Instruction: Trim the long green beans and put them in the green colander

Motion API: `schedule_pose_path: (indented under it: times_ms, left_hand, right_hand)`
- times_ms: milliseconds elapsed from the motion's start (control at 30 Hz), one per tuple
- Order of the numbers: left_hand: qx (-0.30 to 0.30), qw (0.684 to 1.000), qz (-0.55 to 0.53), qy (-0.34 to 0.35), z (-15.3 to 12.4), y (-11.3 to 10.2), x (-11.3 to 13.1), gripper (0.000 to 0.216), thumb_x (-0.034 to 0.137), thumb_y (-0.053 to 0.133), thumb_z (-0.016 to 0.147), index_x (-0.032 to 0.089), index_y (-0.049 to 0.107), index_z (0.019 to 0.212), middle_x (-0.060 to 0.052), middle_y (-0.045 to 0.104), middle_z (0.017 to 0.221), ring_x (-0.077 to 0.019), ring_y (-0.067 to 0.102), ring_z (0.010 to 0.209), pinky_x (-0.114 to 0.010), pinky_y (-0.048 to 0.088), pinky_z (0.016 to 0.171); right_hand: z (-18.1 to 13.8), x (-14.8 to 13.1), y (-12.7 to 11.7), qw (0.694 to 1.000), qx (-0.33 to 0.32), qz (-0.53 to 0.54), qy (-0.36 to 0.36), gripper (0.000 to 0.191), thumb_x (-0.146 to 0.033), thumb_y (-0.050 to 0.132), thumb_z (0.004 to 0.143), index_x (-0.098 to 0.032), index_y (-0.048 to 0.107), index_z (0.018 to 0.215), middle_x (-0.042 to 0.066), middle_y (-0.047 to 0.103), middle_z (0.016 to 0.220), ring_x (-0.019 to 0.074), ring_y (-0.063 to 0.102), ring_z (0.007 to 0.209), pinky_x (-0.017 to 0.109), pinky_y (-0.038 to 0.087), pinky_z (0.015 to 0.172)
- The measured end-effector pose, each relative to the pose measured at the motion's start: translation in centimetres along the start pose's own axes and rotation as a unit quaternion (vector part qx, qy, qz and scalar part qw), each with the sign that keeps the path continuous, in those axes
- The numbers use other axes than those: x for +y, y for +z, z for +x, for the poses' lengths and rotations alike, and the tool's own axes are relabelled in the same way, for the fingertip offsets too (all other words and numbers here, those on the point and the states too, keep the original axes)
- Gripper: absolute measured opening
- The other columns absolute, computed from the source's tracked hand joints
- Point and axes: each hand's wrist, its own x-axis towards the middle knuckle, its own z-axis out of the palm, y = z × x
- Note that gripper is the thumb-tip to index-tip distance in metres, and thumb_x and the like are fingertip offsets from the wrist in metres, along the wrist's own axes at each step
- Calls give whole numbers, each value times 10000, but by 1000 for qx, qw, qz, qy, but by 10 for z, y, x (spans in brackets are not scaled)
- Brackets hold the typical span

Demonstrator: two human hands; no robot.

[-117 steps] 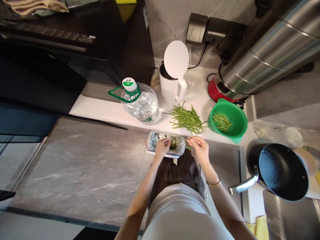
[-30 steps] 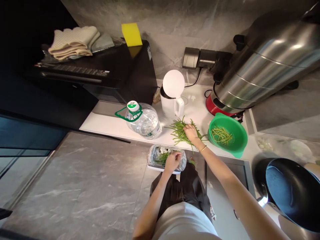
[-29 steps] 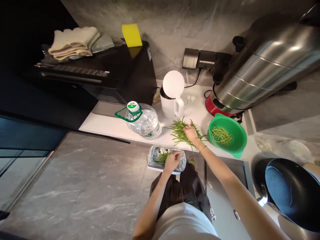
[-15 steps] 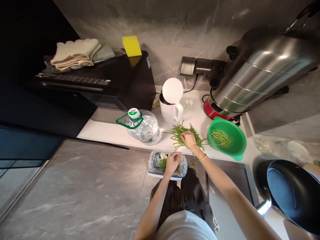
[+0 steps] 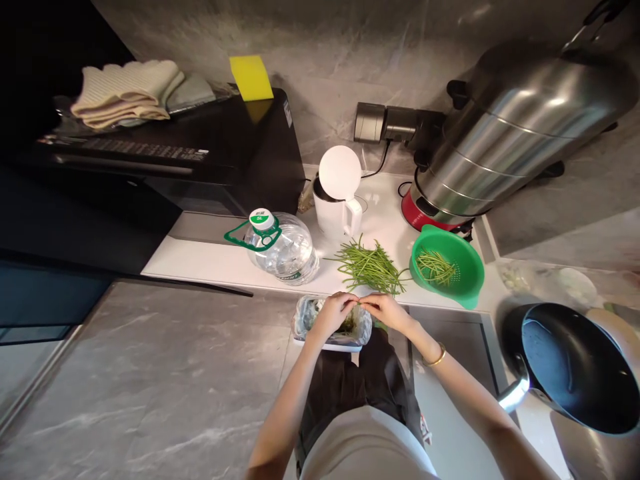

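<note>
My left hand (image 5: pixel 336 312) and my right hand (image 5: pixel 386 311) meet fingertip to fingertip over a bag-lined waste bin (image 5: pixel 306 315) on the floor. Both pinch one thin green bean stalk (image 5: pixel 361 303) between them. A pile of green bean stalks (image 5: pixel 371 267) lies on the white counter (image 5: pixel 210 261) just beyond my hands. To its right stands a green colander (image 5: pixel 463 275) with several stalks inside.
A 5 L water bottle (image 5: pixel 281 247) and a white kettle (image 5: pixel 336 208) with its lid up stand on the counter. A steel and red appliance (image 5: pixel 493 160) fills the back right. A dark pan (image 5: pixel 570 367) sits at the right. A black oven (image 5: pixel 190 160) carries folded cloths.
My right hand left the bean pile and came back over the bin with a stalk. My left hand now pinches the same stalk.
</note>
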Motion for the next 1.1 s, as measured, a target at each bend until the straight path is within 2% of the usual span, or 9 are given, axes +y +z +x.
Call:
schedule_pose_path:
  times_ms: [100, 267, 433, 567, 700, 767, 933, 1000, 1100]
  left_hand:
    - [30, 1000, 1, -4, -6, 8, 2, 145, 172, 529, 829, 200, 653, 898, -34, 689, 869, -159, 635, 814, -273, 476, 785]
    - [139, 985, -80, -59, -13, 27, 2, 126, 214, 506, 846, 172, 615, 894, -41, 678, 833, -152, 641, 774, -264, 486, 746]
    - [212, 963, -146, -76, -17, 39, 4, 147, 271, 509, 859, 166, 598, 909, -37, 666, 801, -144, 640, 737, -260, 501, 707]
    - [254, 965, -51, 27, -22, 39, 8, 134, 220, 517, 855, 183, 637, 901, -53, 666, 871, -161, 628, 852, -311, 496, 805]
    - [250, 962, -5, 113, -27, 36, 8, 162, 173, 517, 852, 208, 653, 933, -50, 687, 904, -168, 624, 898, -345, 504, 838]
    - [256, 960, -13, 115, -29, 34, 7, 162, 164, 525, 848, 210, 654, 932, -49, 690, 909, -168, 628, 900, -347, 511, 834]
    - [267, 958, -40, 94, -30, 24, 8, 139, 153, 543, 838, 203, 651, 909, -52, 689, 900, -167, 632, 895, -348, 516, 825]
    - [253, 961, -44, 100, -31, 23, 10, 136, 154, 546, 836, 204, 653, 904, -50, 690, 903, -164, 632, 898, -346, 516, 831]
    - [227, 967, -43, 108, -37, 26, 12, 135, 175, 544, 839, 209, 659, 901, -46, 694, 901, -166, 634, 897, -346, 521, 824]
  right_hand:
    - [-2, -6, 7, 998, -1, 51, 29, 209, -277, 512, 850, -199, 700, 898, 18, 668, 721, 128, 539, 583, 237, 415, 565]
    - [-2, -14, 31, 966, 96, 213, 111, 208, -352, 574, 794, -179, 690, 783, -11, 588, 607, 99, 447, 505, 223, 345, 489]
    - [-3, -25, 52, 871, 170, 425, 181, 240, -402, 677, 707, -166, 693, 745, -34, 544, 544, 61, 362, 434, 217, 286, 439]
    - [-4, -32, 61, 785, 210, 547, 200, 215, -344, 767, 614, -165, 710, 719, -26, 580, 572, 50, 388, 451, 209, 312, 442]
    - [-9, -33, 59, 720, 232, 614, 227, 215, -285, 820, 544, -172, 715, 692, -17, 633, 629, 42, 459, 485, 187, 393, 482]
    - [-14, -33, 54, 719, 202, 623, 231, 224, -266, 816, 563, -171, 722, 742, -4, 663, 672, 49, 516, 527, 181, 433, 523]
    - [-25, -34, 44, 749, 68, 622, 217, 234, -256, 768, 653, -136, 720, 848, 47, 700, 762, 73, 588, 597, 190, 479, 579]
    - [-25, -34, 44, 742, 76, 630, 214, 215, -253, 776, 647, -137, 719, 818, 36, 695, 735, 66, 585, 583, 177, 485, 574]
    - [-23, -31, 48, 718, 143, 643, 225, 193, -232, 805, 599, -151, 714, 749, 10, 681, 680, 71, 591, 570, 172, 507, 575]
